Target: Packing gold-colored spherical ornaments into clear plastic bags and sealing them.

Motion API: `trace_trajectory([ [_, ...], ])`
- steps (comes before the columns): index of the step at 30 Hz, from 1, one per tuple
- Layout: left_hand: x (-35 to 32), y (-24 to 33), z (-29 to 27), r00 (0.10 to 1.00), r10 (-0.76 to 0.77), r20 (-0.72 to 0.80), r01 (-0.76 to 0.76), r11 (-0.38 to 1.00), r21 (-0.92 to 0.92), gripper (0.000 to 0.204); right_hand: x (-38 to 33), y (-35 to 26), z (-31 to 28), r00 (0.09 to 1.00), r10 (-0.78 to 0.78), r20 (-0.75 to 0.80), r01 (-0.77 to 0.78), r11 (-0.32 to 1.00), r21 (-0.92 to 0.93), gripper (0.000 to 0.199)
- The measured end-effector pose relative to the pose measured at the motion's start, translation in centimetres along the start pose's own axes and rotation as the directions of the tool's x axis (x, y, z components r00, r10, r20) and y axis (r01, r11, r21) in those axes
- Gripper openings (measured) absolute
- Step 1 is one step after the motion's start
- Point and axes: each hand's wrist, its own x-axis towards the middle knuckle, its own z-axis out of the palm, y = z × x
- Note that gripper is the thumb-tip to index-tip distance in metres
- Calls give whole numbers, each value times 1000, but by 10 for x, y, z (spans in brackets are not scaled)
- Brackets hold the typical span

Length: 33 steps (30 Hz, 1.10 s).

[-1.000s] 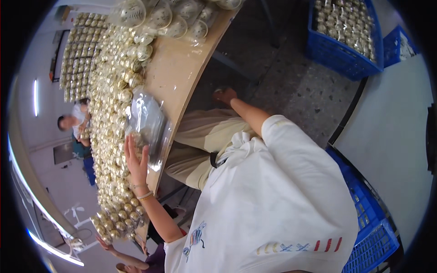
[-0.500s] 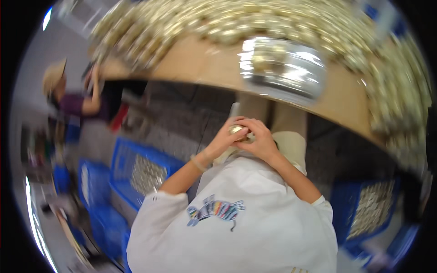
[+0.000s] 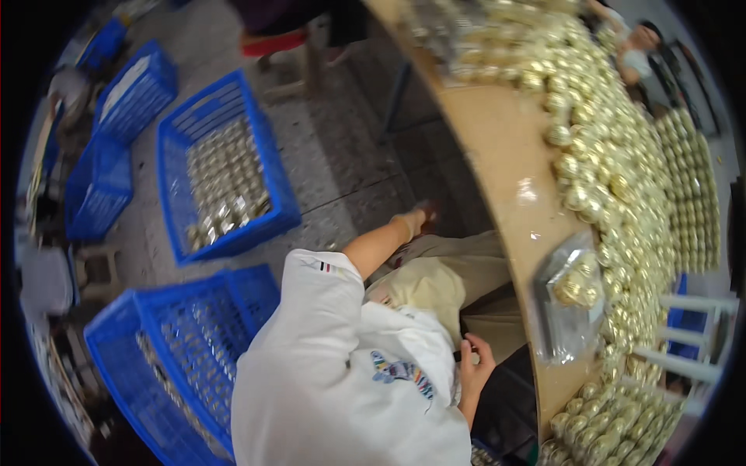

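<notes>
- On the tan tbl (image 3: 505,155), right side of view: clear plastic pack (image 3: 563,330) lying flat nr the front edge, a few gold balls (image 3: 579,283) showing at its upper part; can't tell if in it or on top.
- Big heap of gold balls w/ clear wrap (image 3: 622,210) just beyond the pack, running along the tbl.
- R hand (image 3: 475,365) low by the lap, nr tbl edge, apart from the pack. Fingers part-bent & loosely spread; dark bit right beside them, can't tell if gripped.
- L hand (image 3: 425,213) at end of stretched L arm, out past the knee of the beige trousers (image 3: 482,268). Small & blurred, so can't tell how far fingers are open or if they've got hold of anything.
- Blue crate (image 3: 276,167) on floor, left of L hand & well apart, rows of wrapped gold/silver pcs inside.
- 2nd blue crate, slatted (image 3: 116,365), nearer the body, beside the white T-shirt (image 3: 311,388).
- Red-topped stool (image 3: 272,43) at top, person in dark clothes on/by it.
- Co-worker (image 3: 641,50) top R, behind the heap.
</notes>
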Motion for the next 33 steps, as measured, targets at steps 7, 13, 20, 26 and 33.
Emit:
trace_trajectory([
  [7, -7, 165, 115, 806, 460, 374, -527, 844, 99, 38, 14, -20, -5, 997, 62, 41, -63, 998, 14, 20],
  [13, -141, 151, 110, 734, 488, 472, -673, 434, 598, 31, 52, -80, -148, 754, -260, 603, -93, 866, 491, 30],
  [20, -247, 281, 249, -144, 504, 852, -972, -232, -28, 31, 263, -82, -257, 991, -126, -38, 114, 963, -244, 25],
  [26, -238, 299, 311, 477, 108, 872, -828, -276, 487, 96, 445, -66, -189, 952, 105, -288, -263, 763, -590, 69],
  [33, -221, 279, 302, 415, 156, 896, -857, -265, 443, 92, 355, -33, -221, 946, -237, -220, 149, 924, -353, 60],
])
